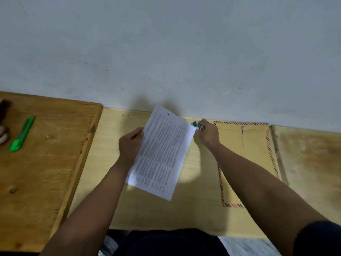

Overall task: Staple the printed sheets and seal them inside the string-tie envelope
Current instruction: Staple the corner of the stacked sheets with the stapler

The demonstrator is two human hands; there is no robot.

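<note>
My left hand (130, 143) grips the left edge of the printed sheets (162, 152) and holds them tilted above the pale table (195, 209). My right hand (208, 134) grips a small teal and metal stapler (198, 125) at the sheets' upper right corner. The stapler's jaws meet that corner. The brown string-tie envelope (256, 154), edged with red and dark stripes, lies flat to the right, partly under my right forearm. Its string clasp (242, 128) shows near the top.
A green utility knife (21, 134) lies on the darker wooden table (46, 172) at the left. Part of another person's hand (2, 138) shows at the left edge. A grey wall (166, 52) rises right behind the tables. More paper (247, 246) lies below the table edge.
</note>
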